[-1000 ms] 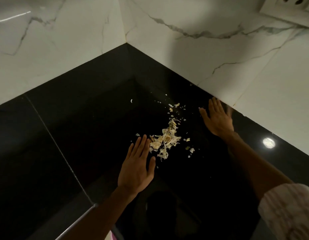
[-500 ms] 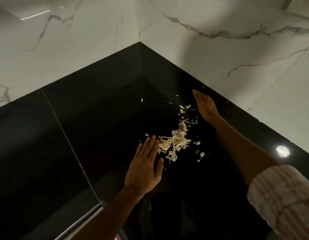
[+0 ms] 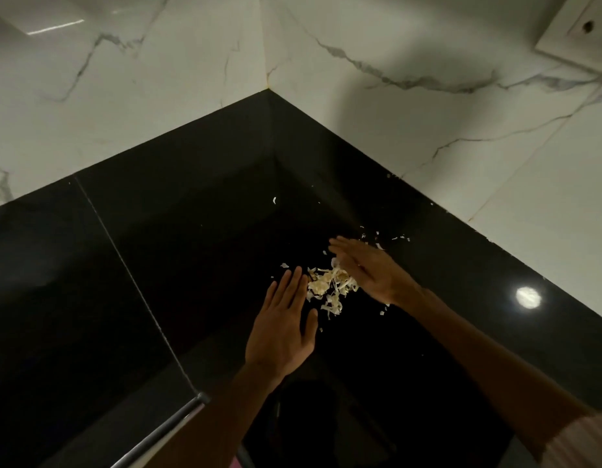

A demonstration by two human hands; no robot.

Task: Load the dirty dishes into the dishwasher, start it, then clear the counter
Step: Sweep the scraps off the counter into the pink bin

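My left hand (image 3: 282,327) lies flat on the black countertop (image 3: 178,251), fingers straight, fingertips touching the near-left edge of the pile of pale food scraps (image 3: 330,287). My right hand (image 3: 368,270) stands on edge against the pile's far-right side, fingers extended, holding nothing; it hides part of the scraps. Stray flakes (image 3: 377,238) lie just beyond the pile toward the marble wall (image 3: 427,136). What the scraps are, I can't make out.

A small heap of pale, papery food scraps (image 3: 330,287) lies on the glossy black tabletop (image 3: 191,265) — near its corner. Loose flakes lie scattered around it.
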